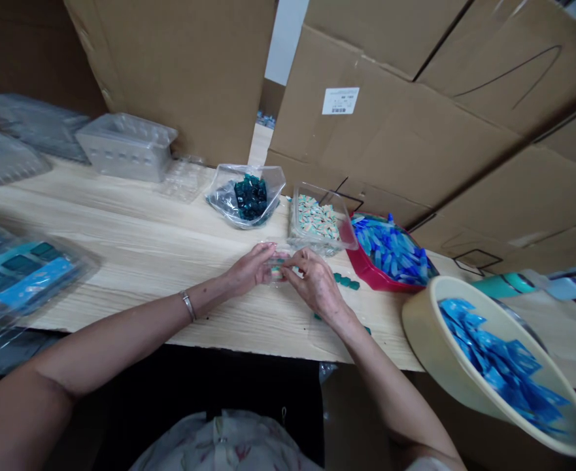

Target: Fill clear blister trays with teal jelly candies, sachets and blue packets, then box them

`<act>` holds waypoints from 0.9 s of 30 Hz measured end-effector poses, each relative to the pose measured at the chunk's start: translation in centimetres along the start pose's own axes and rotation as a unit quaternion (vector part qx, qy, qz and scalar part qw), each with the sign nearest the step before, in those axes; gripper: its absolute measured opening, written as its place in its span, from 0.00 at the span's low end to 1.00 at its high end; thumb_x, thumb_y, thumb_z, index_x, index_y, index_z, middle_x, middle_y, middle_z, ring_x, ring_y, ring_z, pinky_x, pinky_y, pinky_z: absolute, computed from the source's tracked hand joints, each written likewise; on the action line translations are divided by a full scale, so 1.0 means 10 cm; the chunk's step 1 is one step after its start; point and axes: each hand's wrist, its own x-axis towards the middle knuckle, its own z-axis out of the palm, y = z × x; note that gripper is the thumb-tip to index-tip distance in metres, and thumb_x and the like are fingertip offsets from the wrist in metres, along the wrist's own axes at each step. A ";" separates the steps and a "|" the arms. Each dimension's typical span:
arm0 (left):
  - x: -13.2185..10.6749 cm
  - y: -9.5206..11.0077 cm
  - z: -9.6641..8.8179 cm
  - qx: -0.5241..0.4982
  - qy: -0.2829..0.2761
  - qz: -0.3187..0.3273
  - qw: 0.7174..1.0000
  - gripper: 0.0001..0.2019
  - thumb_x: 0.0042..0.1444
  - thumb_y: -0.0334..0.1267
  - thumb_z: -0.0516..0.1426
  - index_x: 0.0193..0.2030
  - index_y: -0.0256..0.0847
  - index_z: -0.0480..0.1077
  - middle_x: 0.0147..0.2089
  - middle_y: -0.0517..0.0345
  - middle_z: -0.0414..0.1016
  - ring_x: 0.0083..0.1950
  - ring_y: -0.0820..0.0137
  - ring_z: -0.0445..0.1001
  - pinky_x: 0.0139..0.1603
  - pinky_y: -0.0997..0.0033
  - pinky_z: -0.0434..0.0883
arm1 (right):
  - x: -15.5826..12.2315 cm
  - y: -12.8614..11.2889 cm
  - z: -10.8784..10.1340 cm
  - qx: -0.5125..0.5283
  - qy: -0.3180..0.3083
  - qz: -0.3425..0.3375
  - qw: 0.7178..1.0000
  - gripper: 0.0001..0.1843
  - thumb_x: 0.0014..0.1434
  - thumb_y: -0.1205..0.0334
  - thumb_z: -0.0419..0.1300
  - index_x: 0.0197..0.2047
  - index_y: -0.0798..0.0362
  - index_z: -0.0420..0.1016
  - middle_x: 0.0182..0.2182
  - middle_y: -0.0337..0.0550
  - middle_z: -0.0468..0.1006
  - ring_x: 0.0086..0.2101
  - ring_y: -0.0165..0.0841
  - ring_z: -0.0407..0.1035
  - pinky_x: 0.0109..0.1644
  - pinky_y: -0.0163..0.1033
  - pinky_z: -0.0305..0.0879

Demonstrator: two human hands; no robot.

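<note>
Over the middle of the table, my left hand (249, 269) grips a small clear plastic tray (276, 269) by its left side. My right hand (316, 280) reaches to the tray from the right, its thumb and fingertips pinched together over it. Whatever is between those fingertips is too small to make out. Small greenish pieces show inside the tray. Several dark green pieces (346, 281) lie on the table beside my right hand, some partly hidden by the wrist. Just beyond my hands stands a clear box of small pale pieces (317, 217).
A plastic bag of dark teal pieces (251, 197) and a red tray of blue sticks (388, 252) stand behind. A cream basin (427, 333) of blue packets overhangs the right edge. Filled packs (27, 275) and a clear container (125, 147) are left; cardboard boxes (390, 131) wall the back.
</note>
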 end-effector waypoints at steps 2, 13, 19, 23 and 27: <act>0.00 0.00 -0.01 0.002 -0.011 0.000 1.000 0.11 0.57 0.38 0.57 0.45 0.41 0.63 0.47 0.50 0.75 0.38 0.71 0.77 0.31 0.74 0.72 | -0.01 -0.01 -0.01 -0.030 -0.018 -0.021 0.999 0.06 0.58 0.66 0.58 0.35 0.53 0.77 0.33 0.45 0.72 0.35 0.34 0.66 0.39 0.37 0.62; -0.01 -0.01 0.00 0.017 -0.022 0.007 1.000 0.12 0.57 0.40 0.57 0.46 0.41 0.63 0.48 0.50 0.74 0.39 0.71 0.76 0.31 0.76 0.72 | -0.04 -0.05 -0.01 -0.058 -0.021 -0.031 0.998 0.07 0.60 0.62 0.57 0.37 0.55 0.76 0.34 0.47 0.71 0.36 0.35 0.66 0.39 0.39 0.63; 0.00 -0.01 -0.02 0.018 -0.022 0.007 1.000 0.13 0.57 0.41 0.57 0.47 0.41 0.63 0.48 0.51 0.74 0.39 0.71 0.76 0.32 0.75 0.72 | -0.03 -0.01 0.00 -0.009 -0.022 -0.028 0.999 0.08 0.60 0.67 0.56 0.38 0.53 0.77 0.33 0.45 0.71 0.36 0.33 0.66 0.39 0.37 0.63; 0.01 -0.02 -0.02 0.015 -0.028 0.006 0.999 0.14 0.57 0.41 0.58 0.47 0.41 0.63 0.48 0.51 0.74 0.39 0.71 0.76 0.30 0.76 0.71 | -0.04 0.00 0.01 -0.011 -0.018 -0.016 1.000 0.06 0.59 0.64 0.58 0.38 0.54 0.76 0.33 0.45 0.71 0.37 0.34 0.66 0.40 0.38 0.63; 0.01 -0.03 -0.03 0.003 -0.039 0.008 0.999 0.13 0.57 0.41 0.58 0.46 0.41 0.63 0.46 0.53 0.74 0.37 0.72 0.76 0.30 0.76 0.71 | -0.04 -0.04 0.04 0.011 -0.016 -0.031 0.999 0.06 0.59 0.67 0.57 0.36 0.52 0.76 0.33 0.45 0.72 0.38 0.35 0.67 0.42 0.38 0.64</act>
